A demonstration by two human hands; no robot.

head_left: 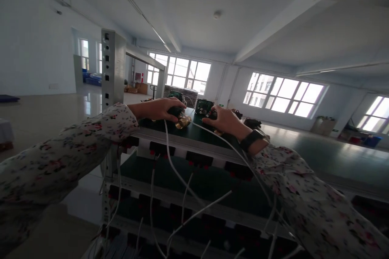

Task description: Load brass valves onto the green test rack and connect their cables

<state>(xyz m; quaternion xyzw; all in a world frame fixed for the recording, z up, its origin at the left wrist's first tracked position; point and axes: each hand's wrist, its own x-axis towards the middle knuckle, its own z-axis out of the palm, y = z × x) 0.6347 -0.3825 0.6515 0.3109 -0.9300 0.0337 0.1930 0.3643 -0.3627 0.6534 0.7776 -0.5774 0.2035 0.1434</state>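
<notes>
My left hand (162, 110) is closed around the black top of a brass valve (183, 122) at the front of the upper green shelf (199, 129). The brass body sticks out to the right below my fingers. My right hand (227, 120), with a black band on its wrist, has its fingers curled round a dark part, mostly hidden, with a little brass showing beneath it. Between and behind the hands, an open black housing with a green circuit board (204, 107) stands on the shelf. Another green board (175, 96) is behind my left hand.
More dark units (253, 123) sit to the right of my right hand. White cables (170, 158) hang in front of the lower shelves, where black connectors with red edges (199, 158) line the rail. A perforated metal post (113, 68) rises at the left.
</notes>
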